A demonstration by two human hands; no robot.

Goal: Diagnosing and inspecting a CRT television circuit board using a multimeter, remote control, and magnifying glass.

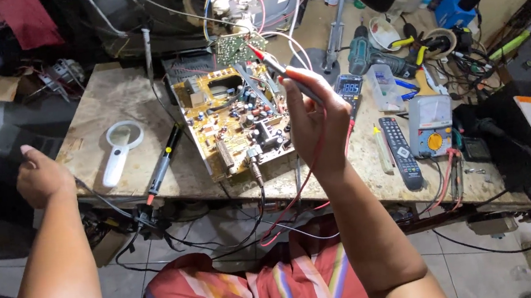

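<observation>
The right hand (315, 120) pinches one red-tipped grey meter probe (283, 74) between thumb and fingers; its grip is pressed together on the shaft. The probe slants toward eleven o'clock, its tip resting at or just above a small green circuit board (235, 47), though contact is hard to judge from this angle. A thin red lead (303, 184) trails from the hand down past the edge of the worn, pale-topped bench (106, 97).

At nine o'clock from that hand lies one large yellowish circuit board (236, 122) crowded with components, flat on the bench. Farther toward nine o'clock lies one black probe with a red tip (162, 166), and just beyond it one white-framed round magnifying glass (120, 149).

The left hand (42, 174) is a closed fist off the bench's left edge, holding nothing that shows, well apart from the magnifying glass.

At three o'clock from the right hand lie one black remote control (401, 150) and one grey analogue meter with an orange dial (431, 125), side by side. One teal cordless drill (372, 58) lies toward one o'clock.
</observation>
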